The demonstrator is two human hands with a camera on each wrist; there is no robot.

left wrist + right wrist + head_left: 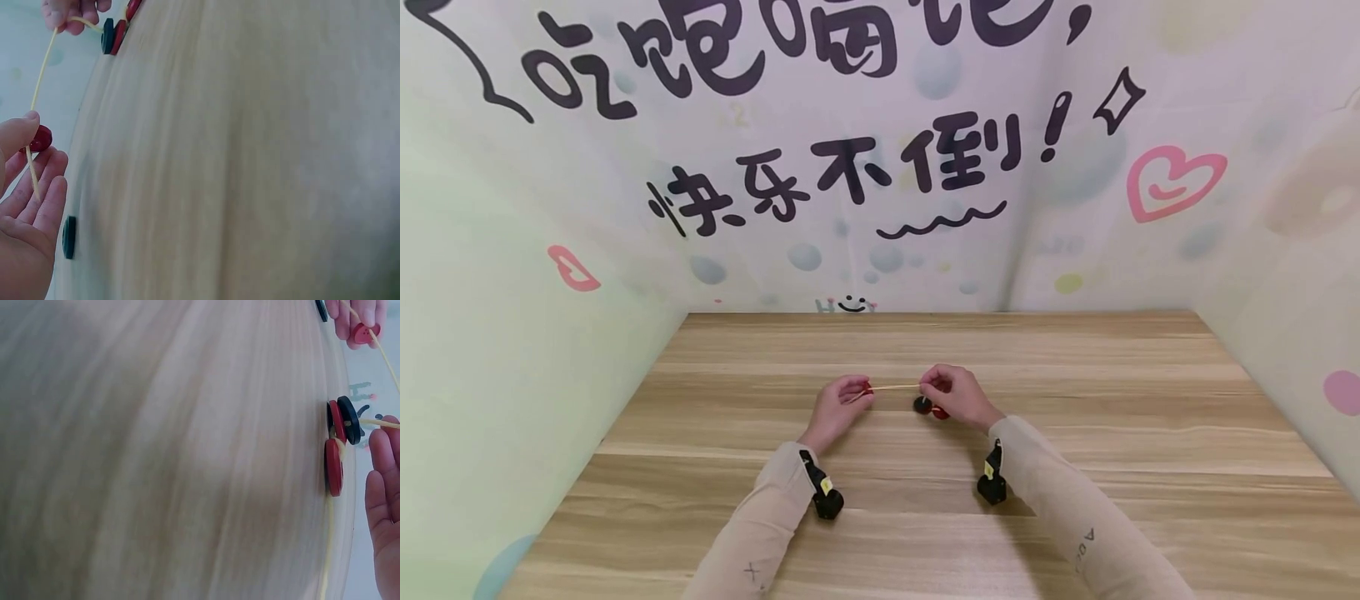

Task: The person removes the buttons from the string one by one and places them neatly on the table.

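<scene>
My left hand [838,410] pinches a red button [41,139] between thumb and fingers. A thin yellow string [42,76] passes through this button, and its short end hangs over the fingers. To the right, my right hand [958,396] pinches the same string, which is stretched between the two hands. Under the right hand, more buttons are threaded on the string: a black button [349,420] against a red one [337,419], with another red button [334,467] beside them. They stand or lie at the tabletop; the exact contact is hard to tell.
A separate black button [69,237] lies on the wooden table [895,533] near my left hand. More yellow string [327,550] trails along the tabletop past the threaded buttons. Behind the table hangs a printed white backdrop [760,275]. Both wrists carry small black cameras.
</scene>
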